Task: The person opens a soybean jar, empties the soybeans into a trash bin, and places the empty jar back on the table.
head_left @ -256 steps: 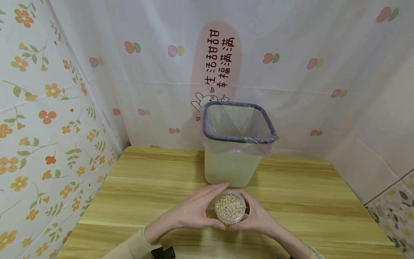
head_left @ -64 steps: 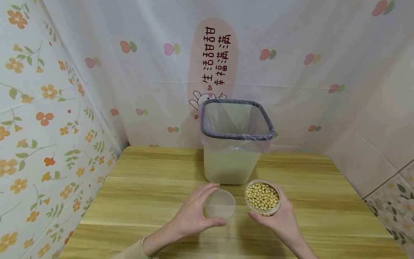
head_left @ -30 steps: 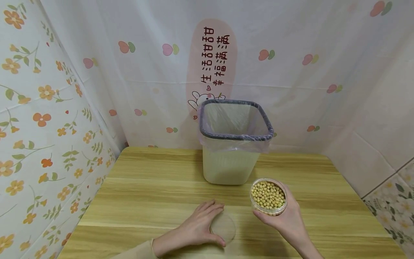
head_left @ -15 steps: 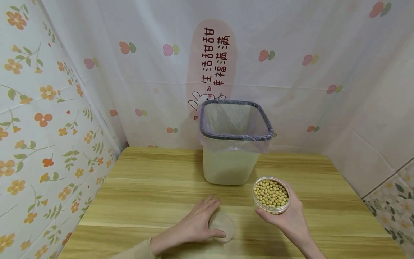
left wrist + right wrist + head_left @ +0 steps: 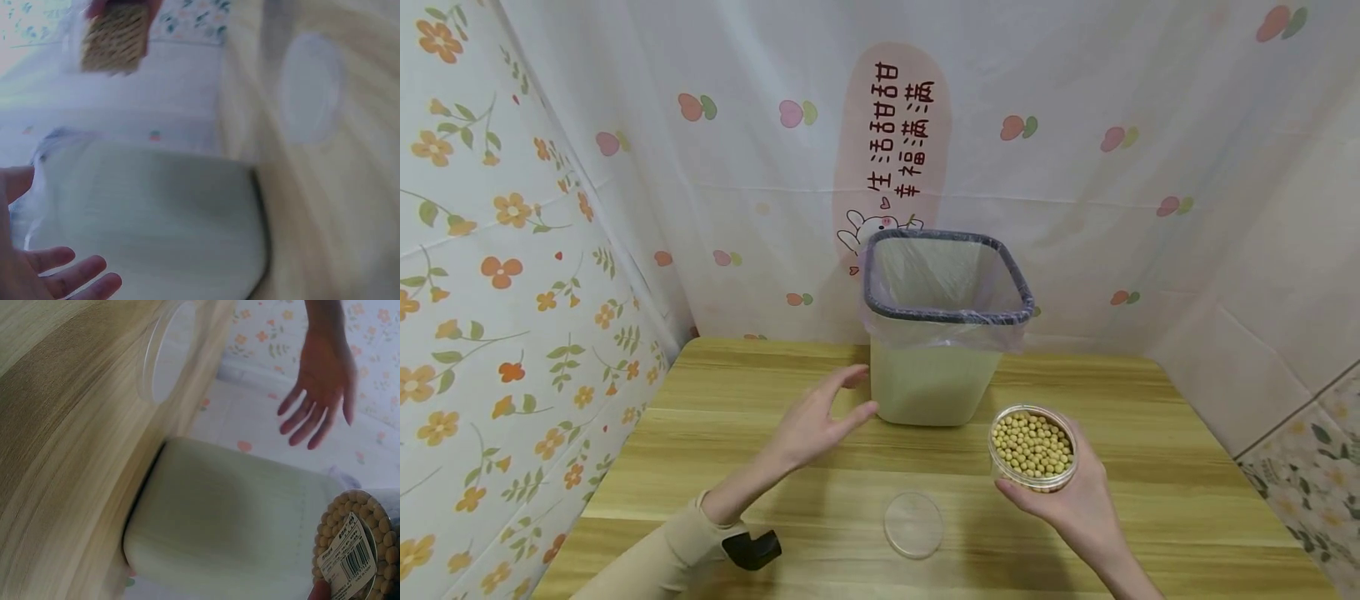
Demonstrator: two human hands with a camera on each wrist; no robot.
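My right hand [image 5: 1078,492] grips a clear plastic jar [image 5: 1032,482] filled with yellow soybeans [image 5: 1032,444], its mouth uncovered, raised over the table. A barcode label [image 5: 350,559] shows on the jar's base in the right wrist view. My left hand [image 5: 812,425] holds nothing. Its fingers are extended and spread apart from the thumb, just left of the trash bin [image 5: 928,383]. The round, see-through lid [image 5: 913,525] lies flat on the table, below and right of the left hand.
The pale bin stands at the back of the wood-grain table [image 5: 715,392], lined with a thin plastic bag [image 5: 947,337] under a dark rim. A printed curtain [image 5: 760,208] hangs right behind it, and a floral one [image 5: 497,333] closes the left side.
The lid came off the jar and was set down on the table by my left hand, which then let go and moved up and left toward the bin. The jar shifted right.
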